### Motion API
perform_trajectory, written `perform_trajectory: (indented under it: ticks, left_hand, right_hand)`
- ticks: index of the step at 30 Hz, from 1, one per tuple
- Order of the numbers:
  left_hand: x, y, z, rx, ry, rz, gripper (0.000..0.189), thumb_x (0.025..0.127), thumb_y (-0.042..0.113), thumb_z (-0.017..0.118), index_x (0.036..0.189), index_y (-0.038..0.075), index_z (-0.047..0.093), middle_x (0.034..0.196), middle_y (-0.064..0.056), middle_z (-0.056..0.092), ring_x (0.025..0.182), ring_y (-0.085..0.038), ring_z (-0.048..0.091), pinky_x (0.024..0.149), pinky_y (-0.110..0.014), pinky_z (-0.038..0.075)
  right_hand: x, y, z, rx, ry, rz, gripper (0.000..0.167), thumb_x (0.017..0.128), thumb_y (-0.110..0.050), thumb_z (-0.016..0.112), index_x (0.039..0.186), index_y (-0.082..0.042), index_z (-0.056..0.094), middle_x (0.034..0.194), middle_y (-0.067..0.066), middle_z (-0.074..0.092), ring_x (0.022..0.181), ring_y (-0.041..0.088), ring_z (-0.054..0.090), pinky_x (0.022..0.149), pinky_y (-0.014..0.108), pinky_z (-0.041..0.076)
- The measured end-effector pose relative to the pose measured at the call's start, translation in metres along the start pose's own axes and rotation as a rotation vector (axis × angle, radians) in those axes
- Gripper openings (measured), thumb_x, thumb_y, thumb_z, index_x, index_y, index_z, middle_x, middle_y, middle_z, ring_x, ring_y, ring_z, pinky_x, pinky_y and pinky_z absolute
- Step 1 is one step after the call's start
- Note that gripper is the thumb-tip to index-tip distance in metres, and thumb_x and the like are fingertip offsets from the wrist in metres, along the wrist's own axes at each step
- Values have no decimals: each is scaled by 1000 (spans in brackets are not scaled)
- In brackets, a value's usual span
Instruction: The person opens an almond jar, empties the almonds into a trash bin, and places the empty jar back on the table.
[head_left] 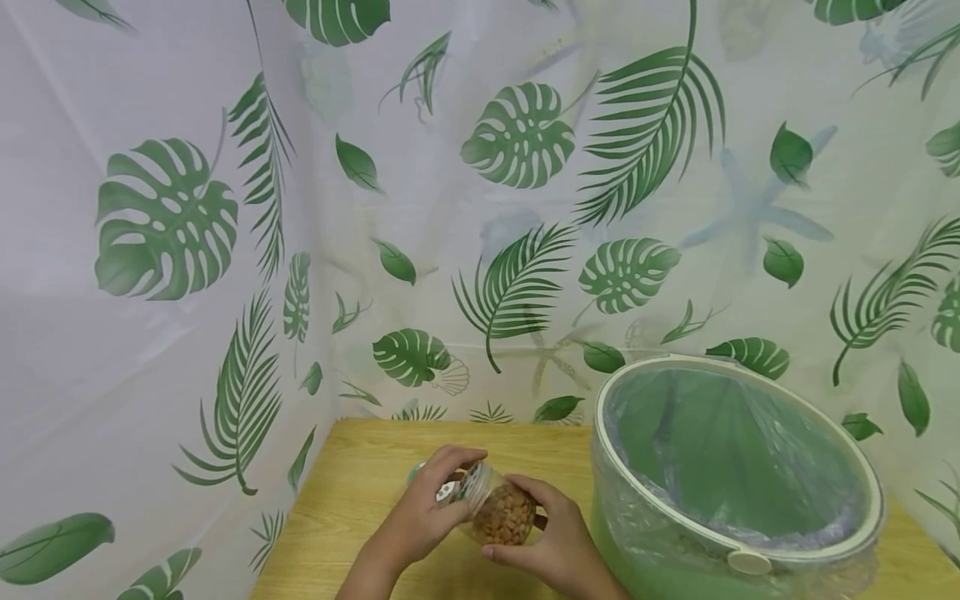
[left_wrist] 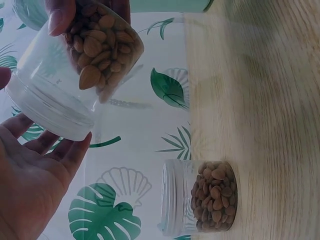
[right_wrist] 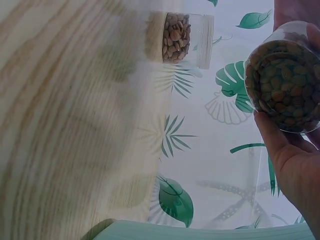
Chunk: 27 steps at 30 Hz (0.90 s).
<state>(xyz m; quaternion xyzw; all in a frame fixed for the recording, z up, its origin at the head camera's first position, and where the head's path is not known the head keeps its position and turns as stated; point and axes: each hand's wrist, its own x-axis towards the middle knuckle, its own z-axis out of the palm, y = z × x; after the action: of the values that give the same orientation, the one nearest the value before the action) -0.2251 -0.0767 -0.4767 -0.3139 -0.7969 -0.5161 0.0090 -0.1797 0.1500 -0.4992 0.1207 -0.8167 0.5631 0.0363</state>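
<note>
Held tilted above the table is a clear plastic jar [head_left: 504, 510] partly filled with almonds [left_wrist: 107, 47]. My left hand [head_left: 420, 521] grips its whitish lid [left_wrist: 47, 107], fingers on one side of the rim and thumb on the other. Around the lower body of the jar, my right hand [head_left: 551, 533] has its thumb and fingers spread on opposite sides. A second jar of almonds [left_wrist: 215, 197] stands upright on the table with its lid on, mostly hidden behind my left hand in the head view. The right wrist view shows the held jar's base [right_wrist: 287, 92] and the almonds through it.
A large green bucket [head_left: 637, 542] lined with a clear plastic bag [head_left: 637, 492] stands on the right, close to my right hand. The wood-grain table [head_left: 322, 508] meets a white leaf-patterned sheet [head_left: 420, 250] at the back and left.
</note>
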Motion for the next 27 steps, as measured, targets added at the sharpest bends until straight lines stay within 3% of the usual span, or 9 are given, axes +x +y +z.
perform_trajectory:
  ticks: [7,13,18,27]
  left_hand:
    - [0,0,0,7,8,-16,63,89,9,61,144,37,59,134,9,62,116,-19,61,97,-41,57]
    - [-1,1,2,4,6,-27,57,94,13,62,145,37,59,136,10,61,114,-18,59,98,-39,55]
    - [1,1,1,26,13,-27,46,100,19,64,144,30,62,129,10,62,109,-17,59,95,-34,55]
    - [4,-3,3,59,24,-10,38,104,32,67,141,22,64,125,1,65,107,-17,60,93,-34,55]
  right_hand:
    - [0,0,-1,1,-18,9,84,77,-36,97,148,-9,59,143,14,64,119,31,69,85,39,66]
    - [-2,1,-1,5,-20,6,82,78,-36,97,147,-13,60,142,14,64,120,31,68,86,39,66]
    - [-3,0,0,1,-10,3,82,77,-36,97,147,-13,60,142,14,64,120,31,69,86,39,66]
    - [-6,1,0,-1,8,-15,84,77,-36,98,147,-11,60,141,13,65,117,30,70,84,36,66]
